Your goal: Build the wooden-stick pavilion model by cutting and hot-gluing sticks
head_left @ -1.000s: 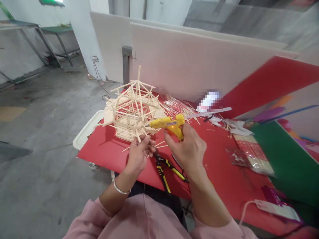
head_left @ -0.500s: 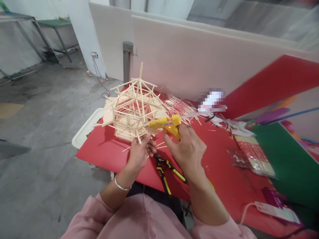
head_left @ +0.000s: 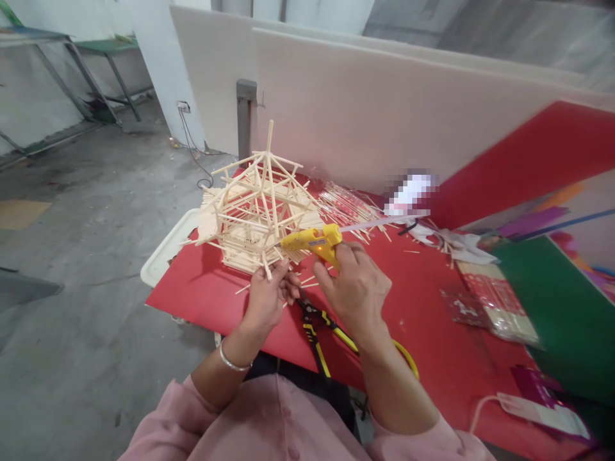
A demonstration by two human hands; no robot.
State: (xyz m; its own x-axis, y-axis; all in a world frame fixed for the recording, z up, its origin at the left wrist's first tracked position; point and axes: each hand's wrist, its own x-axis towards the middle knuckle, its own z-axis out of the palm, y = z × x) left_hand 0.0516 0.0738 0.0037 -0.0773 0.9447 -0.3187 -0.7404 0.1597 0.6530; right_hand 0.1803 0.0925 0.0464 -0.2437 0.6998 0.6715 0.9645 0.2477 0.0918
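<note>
A pagoda-like model of thin wooden sticks [head_left: 246, 255] stands on the red table, its tiered frame rising to one upright stick. At its front, my left hand [head_left: 266, 301] is closed, with thumb and fingers pinching the lower end of a wooden stick [head_left: 266, 264] that slants out from the model. My right hand [head_left: 361, 285] is wrapped round a yellow hot glue gun [head_left: 307, 239]. The gun's nozzle points left at the joint just above my left fingers; whether it touches is too small to tell. A clear glue stick [head_left: 369, 222] juts from its back.
Black-and-yellow pliers [head_left: 313, 336] lie on the red table [head_left: 192, 288] below my hands. Loose sticks [head_left: 348, 200] are heaped behind the model. Bagged sticks [head_left: 500, 298] and a white power strip [head_left: 542, 413] lie to the right. A white tray [head_left: 156, 262] sits left, under the table's edge.
My right hand and the glue gun have shifted slightly left, with the nozzle closer to the model's front joint. My left hand stays on the stick.
</note>
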